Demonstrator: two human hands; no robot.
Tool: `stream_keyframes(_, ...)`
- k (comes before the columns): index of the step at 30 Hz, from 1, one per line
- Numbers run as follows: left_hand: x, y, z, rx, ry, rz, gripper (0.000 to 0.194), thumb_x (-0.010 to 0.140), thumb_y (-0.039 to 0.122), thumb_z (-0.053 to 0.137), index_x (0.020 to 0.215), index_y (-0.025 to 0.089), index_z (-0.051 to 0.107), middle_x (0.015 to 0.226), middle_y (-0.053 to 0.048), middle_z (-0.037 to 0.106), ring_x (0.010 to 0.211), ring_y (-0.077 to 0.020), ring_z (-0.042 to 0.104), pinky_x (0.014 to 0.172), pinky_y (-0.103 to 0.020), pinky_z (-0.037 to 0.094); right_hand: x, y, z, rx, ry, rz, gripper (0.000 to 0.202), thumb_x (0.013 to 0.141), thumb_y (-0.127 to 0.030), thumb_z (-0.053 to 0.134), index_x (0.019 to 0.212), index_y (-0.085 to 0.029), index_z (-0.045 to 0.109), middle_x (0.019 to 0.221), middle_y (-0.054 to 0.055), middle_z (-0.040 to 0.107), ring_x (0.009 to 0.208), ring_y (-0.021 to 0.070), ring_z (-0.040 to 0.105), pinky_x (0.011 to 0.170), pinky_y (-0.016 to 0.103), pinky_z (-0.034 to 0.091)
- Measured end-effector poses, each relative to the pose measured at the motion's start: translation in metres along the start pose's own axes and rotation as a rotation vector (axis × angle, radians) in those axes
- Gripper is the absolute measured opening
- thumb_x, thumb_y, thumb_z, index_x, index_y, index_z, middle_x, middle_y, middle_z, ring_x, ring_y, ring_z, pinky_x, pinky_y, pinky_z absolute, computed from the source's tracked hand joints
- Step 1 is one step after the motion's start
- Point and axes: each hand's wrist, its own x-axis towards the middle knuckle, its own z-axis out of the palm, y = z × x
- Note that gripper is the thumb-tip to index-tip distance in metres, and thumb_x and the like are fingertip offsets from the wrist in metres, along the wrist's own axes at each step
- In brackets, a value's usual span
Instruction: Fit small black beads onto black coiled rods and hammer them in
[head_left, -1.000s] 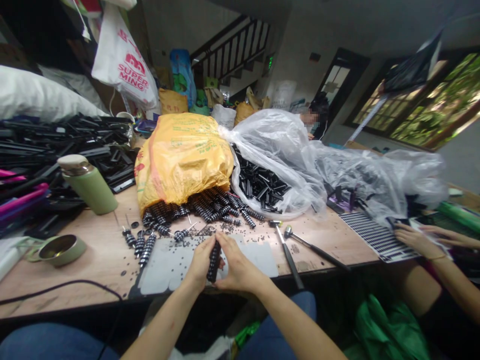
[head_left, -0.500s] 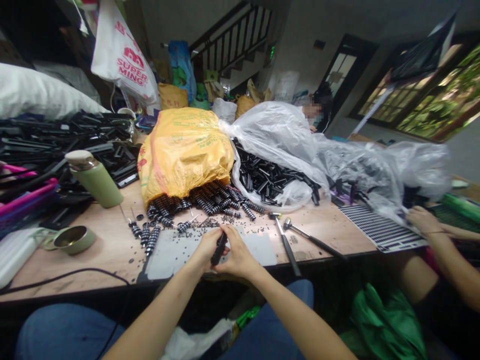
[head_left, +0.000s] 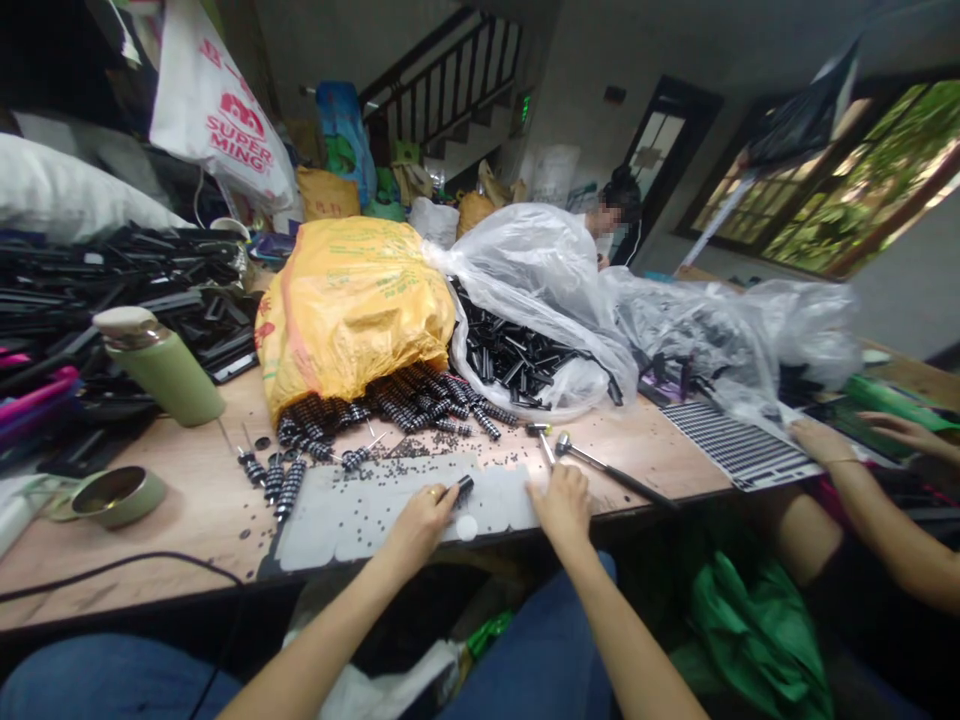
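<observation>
My left hand [head_left: 420, 522] pinches a short black plastic piece [head_left: 464, 487] just above a pale grey mat [head_left: 345, 520] at the table's front edge. My right hand [head_left: 564, 500] is closed over the handle of a small hammer [head_left: 538, 430], which lies on the table with its head pointing away from me. Most of that handle is hidden under my fingers. Beside it lies a second hammer [head_left: 615, 470] with a black grip. Tiny black bits are scattered on the mat and the wood behind it.
A yellow sack [head_left: 360, 310] spills ribbed black-and-white rods [head_left: 427, 400]. Behind the hammers, a clear plastic bag [head_left: 540, 260] holds black pieces. A green flask [head_left: 161, 370] and cup [head_left: 120, 497] stand left. At right, a co-worker's hand [head_left: 821, 440] touches a striped sheet [head_left: 731, 445].
My hands have parted. The right let go of the black piece and moved right onto the hammer handle; the left still holds the piece. The view has shifted slightly.
</observation>
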Motion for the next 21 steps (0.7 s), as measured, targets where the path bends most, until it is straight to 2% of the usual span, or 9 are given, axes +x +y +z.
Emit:
stream_keyframes(3,0.002,-0.005,-0.008,0.085,-0.019,0.073,0.039,0.082,0.007,0.041,0.119,0.015,0.049,0.099,-0.012,0.058,0.088,-0.0188,0.054,0.076,-0.034,0.044,0.013,0.033,-0.008,-0.095,-0.031,0.095,0.024,0.082,-0.024,0.045,0.096,-0.006,0.053,0.097,0.023,0.055,0.097,0.033,0.051,0.078,0.042,0.039)
stream_keyframes(6,0.006,-0.003,-0.019,0.217,-0.041,0.07,0.034,0.083,0.009,0.041,0.113,0.016,0.053,0.097,-0.011,0.061,0.086,-0.0204,0.054,0.079,-0.04,0.039,0.006,0.044,-0.019,0.058,-0.135,-0.007,0.019,0.085,-0.026,0.039,0.085,-0.013,0.053,0.079,0.012,0.06,0.077,0.0223,0.058,0.067,0.03,0.042)
stream_keyframes(9,0.008,0.0,-0.025,0.287,-0.065,0.052,0.035,0.081,0.007,0.042,0.113,0.018,0.053,0.096,-0.009,0.062,0.088,-0.0207,0.054,0.083,-0.043,0.034,-0.022,0.038,-0.035,0.431,-0.24,-0.157,0.029,0.089,-0.035,0.029,0.071,-0.02,0.046,0.056,0.0,0.053,0.054,0.0149,0.054,0.053,0.023,0.038)
stream_keyframes(11,0.007,0.002,-0.026,0.315,-0.075,0.049,0.038,0.08,0.005,0.042,0.114,0.018,0.052,0.098,-0.009,0.062,0.09,-0.0205,0.053,0.085,-0.043,0.032,-0.045,0.03,-0.04,0.583,-0.259,-0.205,0.032,0.09,-0.039,0.025,0.07,-0.021,0.043,0.051,-0.003,0.048,0.047,0.0133,0.049,0.048,0.022,0.035)
stream_keyframes(14,0.005,0.006,-0.025,0.349,-0.087,0.025,0.039,0.081,0.007,0.041,0.116,0.02,0.051,0.102,-0.009,0.062,0.093,-0.0205,0.053,0.087,-0.043,0.031,-0.071,0.021,-0.037,0.545,-0.306,-0.252,0.033,0.09,-0.04,0.023,0.076,-0.021,0.045,0.054,-0.001,0.052,0.05,0.0152,0.053,0.049,0.023,0.034)
stream_keyframes(17,0.002,0.016,-0.02,0.382,-0.097,-0.025,0.039,0.082,0.008,0.039,0.118,0.019,0.05,0.105,-0.009,0.062,0.097,-0.0215,0.053,0.089,-0.044,0.032,-0.081,0.015,-0.032,0.406,-0.377,-0.268,0.034,0.09,-0.04,0.022,0.075,-0.02,0.046,0.056,0.002,0.055,0.052,0.0185,0.056,0.049,0.024,0.034)
stream_keyframes(19,0.0,0.027,-0.015,0.387,-0.092,-0.047,0.039,0.084,0.013,0.038,0.122,0.016,0.047,0.116,-0.011,0.057,0.107,-0.0235,0.049,0.093,-0.045,0.03,-0.082,0.009,-0.04,0.425,-0.36,-0.272,0.036,0.09,-0.04,0.02,0.078,-0.02,0.047,0.056,0.002,0.056,0.051,0.0184,0.055,0.048,0.024,0.034)
stream_keyframes(21,-0.001,0.039,-0.009,0.356,-0.086,-0.056,0.045,0.085,0.028,0.039,0.126,0.01,0.041,0.129,-0.016,0.046,0.121,-0.0269,0.038,0.099,-0.046,0.025,-0.083,-0.001,-0.054,0.518,-0.311,-0.305,0.035,0.091,-0.04,0.02,0.086,-0.02,0.049,0.058,0.002,0.056,0.05,0.0175,0.055,0.048,0.024,0.034)
